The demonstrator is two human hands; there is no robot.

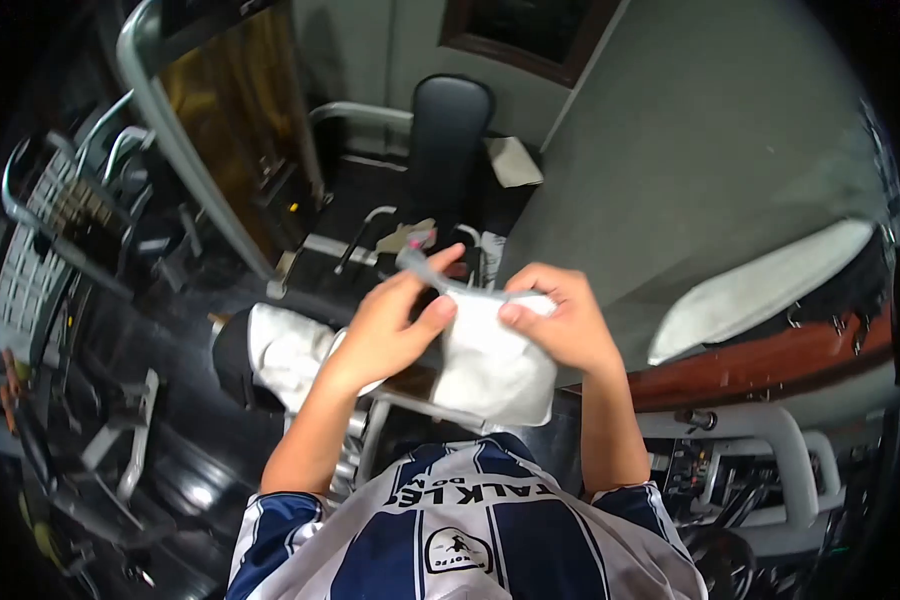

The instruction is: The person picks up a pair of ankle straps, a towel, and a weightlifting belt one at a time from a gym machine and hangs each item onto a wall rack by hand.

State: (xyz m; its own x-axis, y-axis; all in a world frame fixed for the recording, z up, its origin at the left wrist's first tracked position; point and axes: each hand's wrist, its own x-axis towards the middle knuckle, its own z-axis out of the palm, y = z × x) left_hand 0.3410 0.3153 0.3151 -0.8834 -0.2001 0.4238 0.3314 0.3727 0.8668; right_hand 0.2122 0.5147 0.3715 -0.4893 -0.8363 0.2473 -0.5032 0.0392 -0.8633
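I saw both hands raised in front of the chest, sharing one white cloth. My left hand pinched the cloth's upper edge between thumb and curled fingers, and a twisted strip of it ran up from that pinch. My right hand gripped the top right corner, thumb pressed on the front and fingers folded behind. The cloth hung down between the two hands, above the striped shirt. Just left of and below the left hand, a second white cloth lay draped over a dark pad. A black seat back stood farther off, well apart from the hands, with gym machines at the left.
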